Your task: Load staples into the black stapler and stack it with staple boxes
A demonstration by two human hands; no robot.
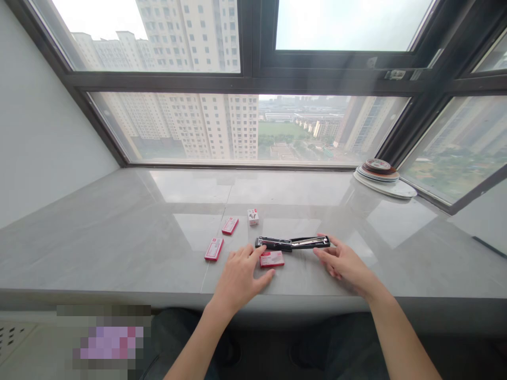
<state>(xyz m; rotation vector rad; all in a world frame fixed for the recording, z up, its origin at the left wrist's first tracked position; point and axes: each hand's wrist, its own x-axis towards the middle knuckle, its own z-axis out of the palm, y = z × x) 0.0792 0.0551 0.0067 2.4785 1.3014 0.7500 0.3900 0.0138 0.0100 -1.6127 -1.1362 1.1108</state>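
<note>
A black stapler (293, 243) lies folded out flat on the grey stone windowsill (119, 237), its metal staple channel showing. My left hand (240, 274) rests on the sill with fingers spread, fingertips at the stapler's left end and at a red staple box (272, 258) just below it. My right hand (343, 262) lies on the sill with its fingers stretched toward the stapler's right end. Neither hand grips anything.
Two more red staple boxes (214, 249) (230, 225) and a small white box (253, 217) lie to the left and behind. A stack of round plates (382, 177) sits at the back right by the window. The sill's front edge is just under my wrists.
</note>
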